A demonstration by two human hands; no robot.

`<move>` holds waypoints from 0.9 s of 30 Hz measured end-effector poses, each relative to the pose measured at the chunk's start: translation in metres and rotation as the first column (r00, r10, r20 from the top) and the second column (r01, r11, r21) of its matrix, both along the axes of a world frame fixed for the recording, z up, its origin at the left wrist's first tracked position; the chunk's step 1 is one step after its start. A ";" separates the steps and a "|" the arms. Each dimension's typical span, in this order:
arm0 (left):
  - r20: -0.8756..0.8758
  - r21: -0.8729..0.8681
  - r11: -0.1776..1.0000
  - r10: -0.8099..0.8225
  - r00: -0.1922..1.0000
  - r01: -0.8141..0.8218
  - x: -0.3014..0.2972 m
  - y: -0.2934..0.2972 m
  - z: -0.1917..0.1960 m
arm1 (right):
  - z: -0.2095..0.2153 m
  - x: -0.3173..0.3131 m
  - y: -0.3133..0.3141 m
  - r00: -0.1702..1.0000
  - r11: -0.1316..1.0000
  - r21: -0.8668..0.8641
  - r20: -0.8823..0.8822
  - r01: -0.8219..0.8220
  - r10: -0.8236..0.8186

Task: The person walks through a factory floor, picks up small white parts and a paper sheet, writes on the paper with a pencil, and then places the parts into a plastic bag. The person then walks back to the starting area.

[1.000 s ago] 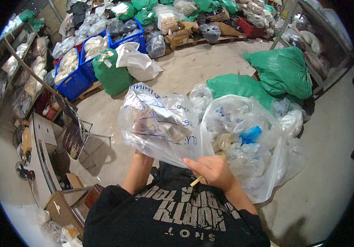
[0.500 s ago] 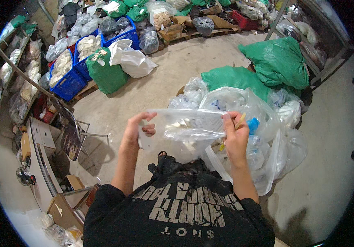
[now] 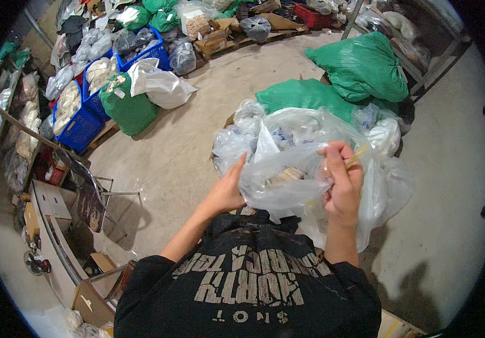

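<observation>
Even indoor light, soft shadows, fisheye bend w/ black rim (edges dim).

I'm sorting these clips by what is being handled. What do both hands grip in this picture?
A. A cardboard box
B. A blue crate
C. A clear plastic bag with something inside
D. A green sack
C: the left hand and right hand both clutch a clear plastic bag holding small items, raised before the chest.
</observation>
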State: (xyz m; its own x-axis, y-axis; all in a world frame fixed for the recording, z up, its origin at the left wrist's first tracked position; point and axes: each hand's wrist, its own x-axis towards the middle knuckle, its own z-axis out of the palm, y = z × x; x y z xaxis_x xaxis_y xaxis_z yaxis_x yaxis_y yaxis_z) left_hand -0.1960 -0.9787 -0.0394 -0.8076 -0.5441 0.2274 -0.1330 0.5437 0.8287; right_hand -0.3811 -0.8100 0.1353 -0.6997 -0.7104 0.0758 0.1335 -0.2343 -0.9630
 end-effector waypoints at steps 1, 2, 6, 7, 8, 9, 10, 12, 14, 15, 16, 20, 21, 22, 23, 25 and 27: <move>-0.002 -0.043 0.999 -0.011 1.000 0.011 -0.012 0.003 0.006 | 0.006 -0.002 0.005 0.999 0.999 -0.022 0.020 0.026 -0.026; -0.005 -0.087 0.996 -0.022 1.000 0.021 -0.021 0.001 0.015 | 0.010 -0.004 0.010 0.998 0.998 -0.045 0.039 0.052 -0.050; -0.173 0.216 0.976 0.063 0.983 -0.024 -0.039 -0.017 0.061 | 0.014 -0.030 0.025 0.994 0.966 -0.236 -0.008 0.102 -0.107; -0.314 0.234 0.972 0.072 0.947 0.003 -0.040 -0.021 0.076 | 0.012 -0.038 0.027 0.993 0.959 -0.259 -0.008 0.115 -0.121; -0.338 0.291 0.957 0.102 0.936 0.001 -0.041 -0.025 0.094 | 0.008 -0.045 0.029 0.990 0.959 -0.246 0.008 0.138 -0.140; -0.335 0.338 0.941 0.115 0.935 0.005 -0.041 -0.027 0.111 | 0.003 -0.051 0.030 0.984 0.953 -0.243 0.035 0.179 -0.176; -0.350 0.378 0.926 0.140 0.926 0.002 -0.042 -0.029 0.126 | -0.003 -0.056 0.031 0.979 0.942 -0.267 0.062 0.203 -0.194; -0.357 0.448 0.892 0.123 0.926 0.054 -0.043 -0.030 0.149 | -0.013 -0.063 0.033 0.984 0.925 -0.349 0.141 0.152 -0.108; -0.371 0.463 0.885 0.146 0.917 0.047 -0.045 -0.031 0.163 | -0.019 -0.068 0.035 0.980 0.909 -0.393 0.185 0.136 -0.067; -0.375 0.447 0.894 0.170 0.911 0.017 -0.045 -0.032 0.167 | -0.020 -0.070 0.035 0.978 0.912 -0.383 0.194 0.150 -0.080; -0.379 0.431 0.902 0.194 0.905 -0.013 -0.044 -0.033 0.170 | -0.020 -0.071 0.036 0.977 0.916 -0.371 0.198 0.154 -0.084; -0.462 0.564 0.826 0.326 0.825 -0.011 -0.032 -0.040 0.180 | -0.020 -0.072 0.029 0.994 0.888 -0.449 0.089 0.100 -0.068; -0.472 0.578 0.816 0.335 0.815 0.000 -0.028 -0.042 0.183 | -0.025 -0.071 0.023 0.990 0.888 -0.445 -0.012 0.119 -0.139; -0.480 0.581 0.814 0.321 0.817 0.021 -0.024 -0.042 0.186 | -0.033 -0.069 0.016 0.972 0.886 -0.443 -0.112 0.135 -0.205; -0.468 0.598 0.801 0.342 0.815 0.007 -0.022 -0.043 0.190 | -0.044 -0.067 0.007 0.954 0.902 -0.414 -0.205 0.119 -0.220; -0.461 0.609 0.793 0.345 0.818 0.008 -0.018 -0.042 0.198 | -0.069 -0.056 -0.012 0.997 0.987 -0.140 0.005 0.073 -0.073; -0.458 0.598 0.801 0.295 0.839 0.045 -0.014 -0.043 0.207 | -0.084 -0.041 -0.032 0.936 0.992 -0.089 -0.350 -0.084 0.048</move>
